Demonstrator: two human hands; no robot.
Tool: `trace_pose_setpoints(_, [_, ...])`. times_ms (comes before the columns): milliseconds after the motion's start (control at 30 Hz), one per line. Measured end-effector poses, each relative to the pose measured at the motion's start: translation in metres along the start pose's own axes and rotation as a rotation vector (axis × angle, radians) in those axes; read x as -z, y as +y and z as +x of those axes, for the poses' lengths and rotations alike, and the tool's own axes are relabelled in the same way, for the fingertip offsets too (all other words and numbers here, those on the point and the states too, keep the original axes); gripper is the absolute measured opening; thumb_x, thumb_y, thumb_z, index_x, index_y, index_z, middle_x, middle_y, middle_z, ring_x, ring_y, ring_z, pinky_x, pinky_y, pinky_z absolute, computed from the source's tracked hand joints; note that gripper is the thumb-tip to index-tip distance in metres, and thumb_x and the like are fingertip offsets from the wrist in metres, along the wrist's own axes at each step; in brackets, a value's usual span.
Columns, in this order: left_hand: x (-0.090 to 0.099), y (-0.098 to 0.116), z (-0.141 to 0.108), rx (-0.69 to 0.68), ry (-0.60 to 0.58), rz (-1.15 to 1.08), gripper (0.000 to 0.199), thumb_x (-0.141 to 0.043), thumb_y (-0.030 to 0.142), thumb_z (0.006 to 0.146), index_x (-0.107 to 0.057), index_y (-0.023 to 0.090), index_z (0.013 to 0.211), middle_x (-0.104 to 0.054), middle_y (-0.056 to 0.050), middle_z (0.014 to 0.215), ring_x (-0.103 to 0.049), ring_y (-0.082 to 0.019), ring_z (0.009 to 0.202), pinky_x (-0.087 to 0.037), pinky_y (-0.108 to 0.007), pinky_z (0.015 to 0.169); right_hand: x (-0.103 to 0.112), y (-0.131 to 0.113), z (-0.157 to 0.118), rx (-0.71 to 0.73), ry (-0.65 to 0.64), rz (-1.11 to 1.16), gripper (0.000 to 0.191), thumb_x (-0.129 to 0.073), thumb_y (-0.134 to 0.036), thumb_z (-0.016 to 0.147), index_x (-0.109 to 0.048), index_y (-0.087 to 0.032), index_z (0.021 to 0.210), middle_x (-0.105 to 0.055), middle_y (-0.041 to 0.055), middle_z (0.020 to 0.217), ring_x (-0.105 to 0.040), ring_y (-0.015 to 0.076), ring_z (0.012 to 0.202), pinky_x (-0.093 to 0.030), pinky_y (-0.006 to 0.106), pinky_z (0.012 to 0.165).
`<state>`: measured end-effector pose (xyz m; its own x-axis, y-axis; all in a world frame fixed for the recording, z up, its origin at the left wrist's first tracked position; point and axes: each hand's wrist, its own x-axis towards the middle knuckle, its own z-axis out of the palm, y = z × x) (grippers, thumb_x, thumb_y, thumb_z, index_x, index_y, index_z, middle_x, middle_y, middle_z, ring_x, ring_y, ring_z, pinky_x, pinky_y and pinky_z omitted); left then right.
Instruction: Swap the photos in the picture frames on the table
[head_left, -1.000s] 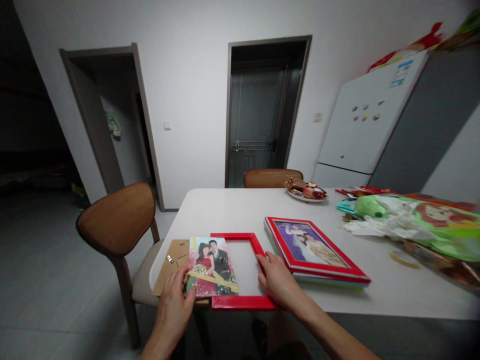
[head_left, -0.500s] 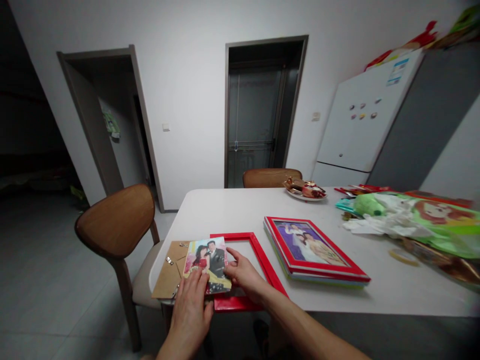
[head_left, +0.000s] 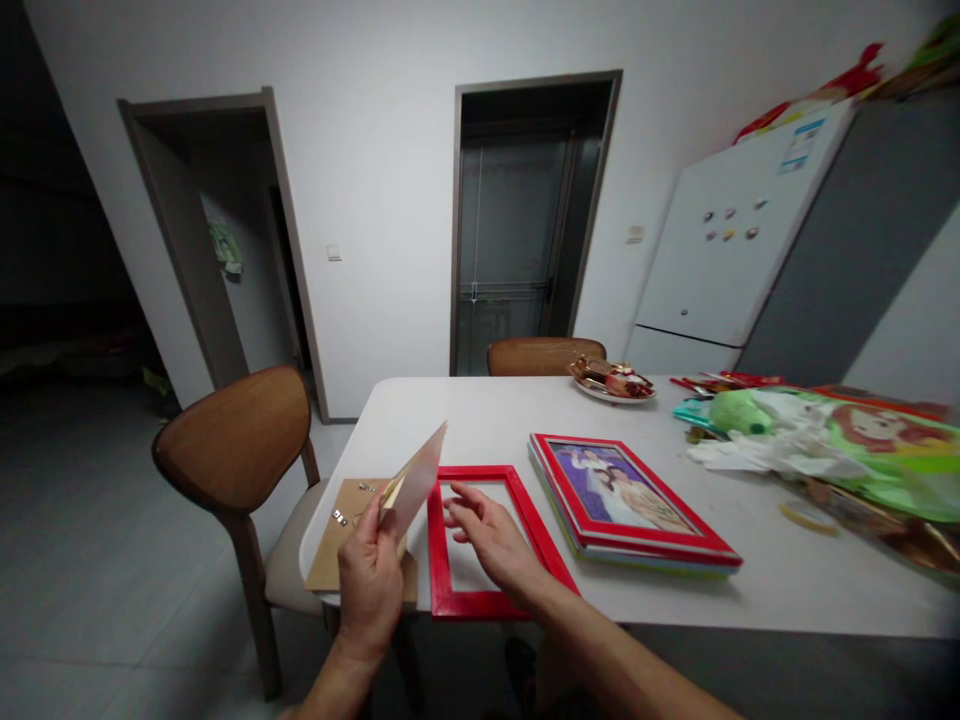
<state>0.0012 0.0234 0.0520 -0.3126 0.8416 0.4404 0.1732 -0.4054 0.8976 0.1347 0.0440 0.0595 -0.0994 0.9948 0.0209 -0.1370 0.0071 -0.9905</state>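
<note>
The left hand (head_left: 371,572) grips a thin card (head_left: 420,487); the open right hand (head_left: 489,540) hovers over a red frame (head_left: 442,590). At its two o'clock lie stacked frames (head_left: 660,543); at nine, brown board (head_left: 330,550).

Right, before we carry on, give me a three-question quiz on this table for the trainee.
1. True or false: the left hand holds a tilted sheet above the table.
2. What is the right hand over? A) the plate; B) the pictureless red frame; C) the tape roll.
3. Fill in: the brown board lies to the ___ of that frame.

Key: 1 true; 2 B; 3 left.
</note>
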Motion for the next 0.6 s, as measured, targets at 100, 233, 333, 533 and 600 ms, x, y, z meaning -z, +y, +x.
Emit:
trace_pose_setpoints(100, [-0.015, 0.003, -0.006, 0.184, 0.047, -0.389, 0.037, -0.049, 0.032, 0.075, -0.05, 0.017, 0.108, -0.064, -0.005, 0.096, -0.058, -0.021, 0.091, -0.044, -0.034, 0.081, 0.009, 0.018, 0.0, -0.178, -0.039, 0.123, 0.035, -0.052, -0.032, 0.068, -0.051, -0.015, 0.098, -0.062, 0.0047, 0.081, -0.057, 0.0119, 0.065, -0.042, 0.024, 0.059])
trace_pose_setpoints(233, [-0.032, -0.002, -0.02, 0.286, -0.062, -0.492, 0.042, -0.05, 0.03, 0.074, -0.044, 0.017, 0.113, -0.061, -0.007, 0.102, -0.056, -0.02, 0.095, -0.042, -0.034, 0.084, 0.023, 0.023, 0.006, -0.079, 0.083, 0.347, 0.034, -0.046, -0.022, 0.065, -0.049, -0.02, 0.098, -0.064, 0.0023, 0.083, -0.059, 0.0124, 0.065, -0.045, 0.024, 0.058])
trace_pose_setpoints(333, [-0.033, -0.01, -0.024, 0.257, -0.126, -0.341, 0.047, -0.052, 0.025, 0.071, -0.04, 0.016, 0.116, -0.054, -0.01, 0.114, -0.05, -0.02, 0.105, -0.036, -0.034, 0.092, 0.044, 0.014, 0.012, -0.004, 0.158, 0.25, 0.047, -0.042, -0.014, 0.059, -0.048, -0.019, 0.106, -0.065, 0.0013, 0.076, -0.058, 0.0129, 0.059, -0.044, 0.022, 0.053])
trace_pose_setpoints(533, [-0.024, -0.018, -0.029, 0.154, -0.405, 0.25, 0.047, -0.05, 0.02, 0.066, -0.047, 0.011, 0.113, -0.048, -0.013, 0.122, -0.041, -0.022, 0.114, -0.028, -0.035, 0.098, 0.088, 0.022, 0.024, -0.025, 0.223, -0.28, 0.057, -0.036, -0.01, 0.059, -0.045, -0.009, 0.115, -0.06, -0.0005, 0.055, -0.05, 0.0108, 0.042, -0.035, 0.019, 0.041])
trace_pose_setpoints(600, [-0.024, -0.019, -0.033, 0.097, -0.485, 0.388, 0.048, -0.05, 0.018, 0.065, -0.048, 0.008, 0.113, -0.046, -0.014, 0.123, -0.039, -0.023, 0.116, -0.027, -0.035, 0.099, 0.095, 0.031, 0.028, -0.02, 0.264, -0.432, 0.059, -0.036, -0.01, 0.06, -0.041, -0.007, 0.119, -0.057, -0.0017, 0.05, -0.047, 0.01, 0.04, -0.032, 0.018, 0.04])
